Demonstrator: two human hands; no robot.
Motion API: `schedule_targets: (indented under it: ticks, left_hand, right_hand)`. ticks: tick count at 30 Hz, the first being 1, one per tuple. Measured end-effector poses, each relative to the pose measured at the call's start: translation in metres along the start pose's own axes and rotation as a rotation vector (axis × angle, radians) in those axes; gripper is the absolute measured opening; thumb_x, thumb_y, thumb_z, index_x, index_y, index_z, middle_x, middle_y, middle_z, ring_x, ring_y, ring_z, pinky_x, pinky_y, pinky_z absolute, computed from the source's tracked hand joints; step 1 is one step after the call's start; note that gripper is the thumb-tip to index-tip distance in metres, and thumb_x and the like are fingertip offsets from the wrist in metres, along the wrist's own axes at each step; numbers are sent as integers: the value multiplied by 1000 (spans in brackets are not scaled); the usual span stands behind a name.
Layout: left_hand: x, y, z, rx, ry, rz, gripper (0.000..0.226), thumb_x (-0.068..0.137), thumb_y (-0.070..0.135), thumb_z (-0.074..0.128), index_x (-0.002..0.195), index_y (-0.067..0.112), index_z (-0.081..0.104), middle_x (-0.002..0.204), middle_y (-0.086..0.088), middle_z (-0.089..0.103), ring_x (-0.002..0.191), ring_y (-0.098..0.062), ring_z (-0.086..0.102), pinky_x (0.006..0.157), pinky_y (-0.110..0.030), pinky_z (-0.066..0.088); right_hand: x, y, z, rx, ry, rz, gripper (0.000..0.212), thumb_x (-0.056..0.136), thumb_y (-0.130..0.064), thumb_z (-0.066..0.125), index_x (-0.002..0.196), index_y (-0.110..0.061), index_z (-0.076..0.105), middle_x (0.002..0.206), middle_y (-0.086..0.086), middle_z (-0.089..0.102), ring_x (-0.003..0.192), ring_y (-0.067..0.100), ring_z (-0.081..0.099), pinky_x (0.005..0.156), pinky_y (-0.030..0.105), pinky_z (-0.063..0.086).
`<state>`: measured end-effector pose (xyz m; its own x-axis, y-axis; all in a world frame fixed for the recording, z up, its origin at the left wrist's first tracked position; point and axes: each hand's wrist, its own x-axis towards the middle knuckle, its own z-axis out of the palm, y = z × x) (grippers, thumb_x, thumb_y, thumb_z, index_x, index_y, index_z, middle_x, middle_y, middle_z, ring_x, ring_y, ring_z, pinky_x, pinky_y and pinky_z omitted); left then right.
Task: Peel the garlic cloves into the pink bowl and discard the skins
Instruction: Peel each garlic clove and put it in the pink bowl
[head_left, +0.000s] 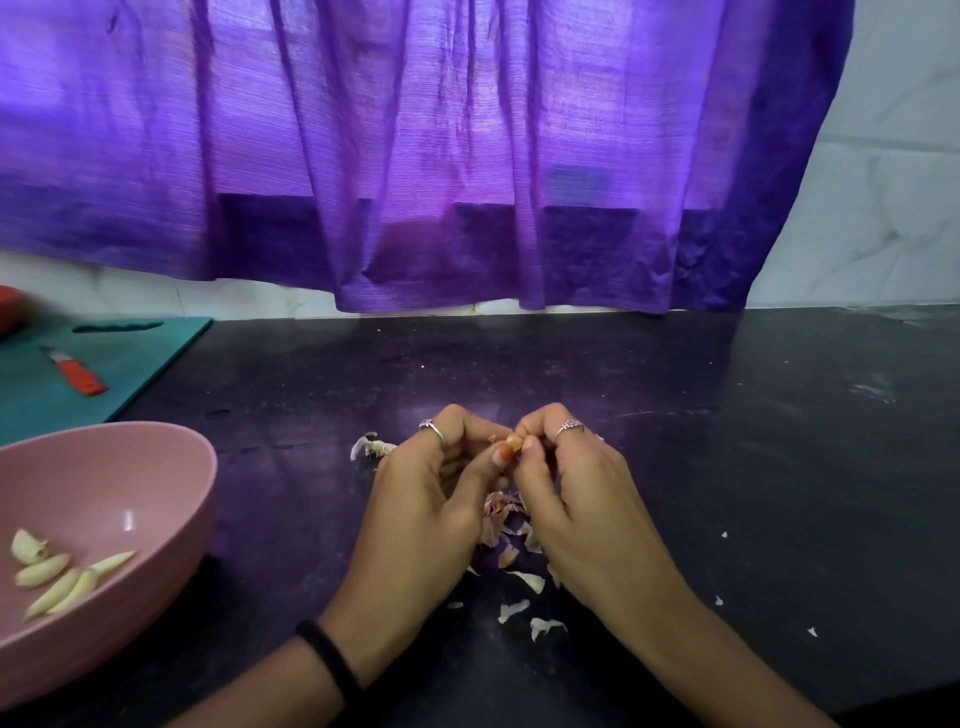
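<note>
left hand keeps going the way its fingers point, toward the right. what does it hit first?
The right hand, almost at once. The left hand curls rightward onto the garlic clove that both hands pinch, so the clove and the right fingertips lie directly in its line. Depth looks shared, since both grip the same clove.

Left: pink plastic bowl (171, 499) holding peeled garlic cloves (62, 574), behind it teal cutting board (130, 364) carrying orange-handled knife (75, 371). Centre: papery garlic skins (511, 540) under both hands.

Pink bowl (171, 499), purple curtain (415, 156), teal board (130, 358), seemingly orange-red knife handle (80, 378).
</note>
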<state>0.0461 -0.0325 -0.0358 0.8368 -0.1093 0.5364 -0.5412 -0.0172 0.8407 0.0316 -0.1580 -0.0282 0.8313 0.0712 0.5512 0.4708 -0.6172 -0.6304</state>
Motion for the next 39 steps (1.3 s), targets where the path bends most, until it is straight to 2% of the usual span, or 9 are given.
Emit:
schedule_targets:
  ticks: [9,14,18,21,24,27,31,37,39]
  left_hand:
    - [-2,6,5,-45,15,14,9,89,4,58,86,10,64,80,0,73,77,-14,70,70,-22,54]
    - [-5,7,5,-106,18,-24,9,90,5,57,87,7,64,78,-7,72,72,-38,65,65,-45,53]
    - [-3,7,4,-141,-13,-58,9,89,6,56,85,9,63,77,-5,73,71,-17,68,61,-28,54]
    - [-2,6,3,-186,-46,-100,9,89,4,56,86,7,64,79,-6,73,73,-11,68,62,-19,52]
    - [-2,7,2,-214,-49,-132,9,87,8,57,87,5,65,80,-11,72,74,-16,67,63,-22,54]
    - [-1,7,1,-254,-49,-177,15,85,15,57,89,4,65,77,-24,64,70,-28,58,62,-36,49]
    - [0,7,-1,-373,-85,-315,18,84,20,57,91,6,65,65,-7,58,59,-18,48,57,-31,36]
    - [3,5,-6,-395,-46,-372,21,86,20,54,98,6,64,74,-8,64,61,-18,52,61,-34,34]
    - [2,6,-6,-391,-38,-365,21,85,20,54,97,7,64,73,-7,64,60,-17,52,62,-34,33]
  right_hand:
    - [0,-5,-2,93,46,-2,16,95,-12,48,80,-15,52,69,-4,56,60,7,49,53,13,37]
    - [1,-3,1,23,74,-36,17,94,-9,49,78,-15,51,68,-9,50,61,8,47,55,12,35]
    - [1,0,3,-53,96,-88,14,91,-17,45,78,-15,50,72,-9,51,67,8,47,60,12,36]
    - [1,3,3,-83,101,-120,15,90,-21,43,79,-15,52,75,-6,55,69,9,50,63,18,40]
    - [1,4,2,-74,102,-139,21,90,-28,38,80,-16,52,78,-6,56,70,11,54,62,23,43]
    - [1,3,-1,-56,97,-134,16,93,-18,45,79,-16,52,77,-7,57,69,7,54,59,10,39]
    - [0,-1,-6,70,47,-51,23,96,-5,49,78,-18,53,76,-3,61,69,4,58,57,5,38]
    - [0,0,-10,177,82,80,30,95,-3,44,86,-23,65,69,-8,64,57,5,56,50,15,38]
    - [0,-2,-12,237,68,124,35,95,-3,43,96,-28,68,80,-16,69,67,10,62,60,20,48]
